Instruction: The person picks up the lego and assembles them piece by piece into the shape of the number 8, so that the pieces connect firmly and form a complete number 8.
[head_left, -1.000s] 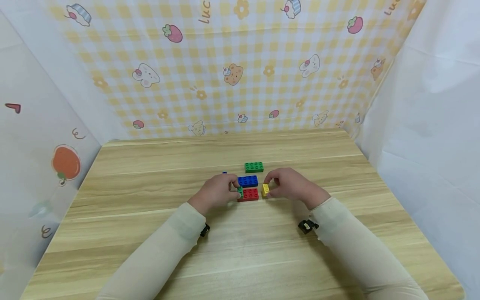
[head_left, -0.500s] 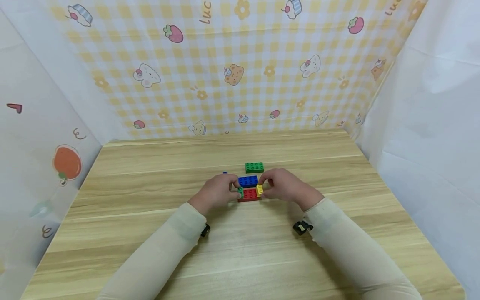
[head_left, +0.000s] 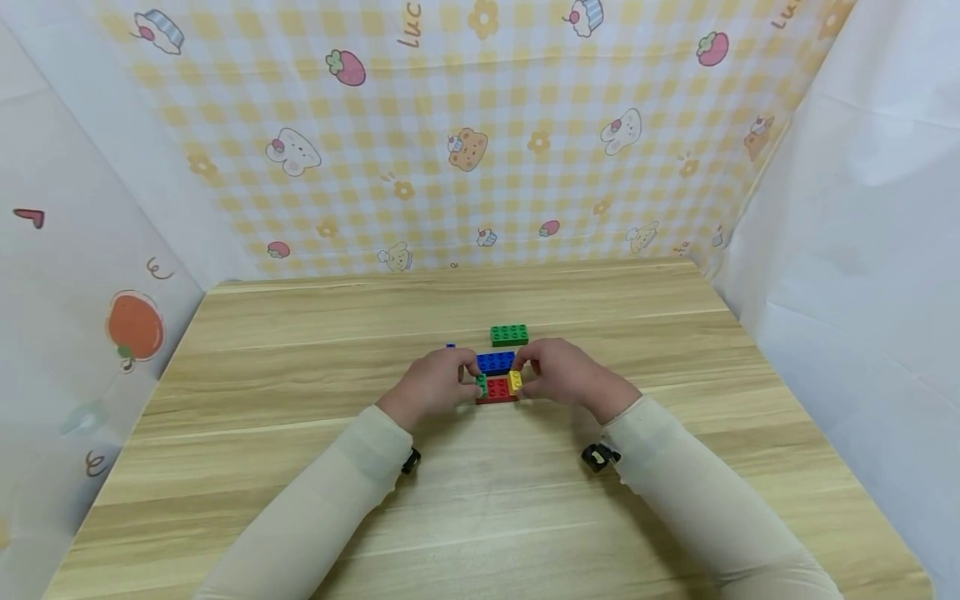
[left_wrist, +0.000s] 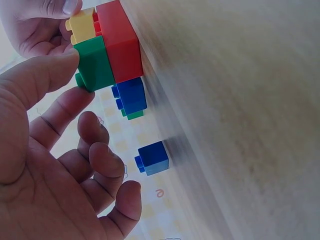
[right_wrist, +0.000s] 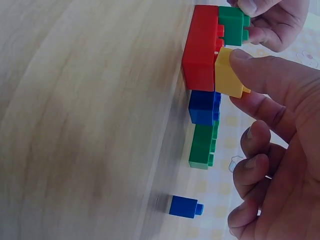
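My left hand [head_left: 433, 381] pinches a small green brick [left_wrist: 93, 65] between thumb and forefinger, on the left end of a red brick [left_wrist: 119, 40]. Opposite it, my right hand [head_left: 566, 375] pinches a small yellow brick [right_wrist: 229, 73] at the red brick's right end. Both small bricks have their studs up, and a short row of red studs shows between them. The other fingers of each hand are loosely bent. Just behind the red brick lies a long blue brick [head_left: 496, 362].
A long green brick [head_left: 509, 335] lies behind the blue one on the wooden table [head_left: 480, 517]. A small blue brick [left_wrist: 152, 159] stands past my left hand, another small blue brick [right_wrist: 184, 207] past my right. A patterned cloth [head_left: 420, 108] hangs behind the table.
My right hand has moved left, bringing the yellow brick from beside the red brick onto its right end. My left hand has stayed at the green brick.
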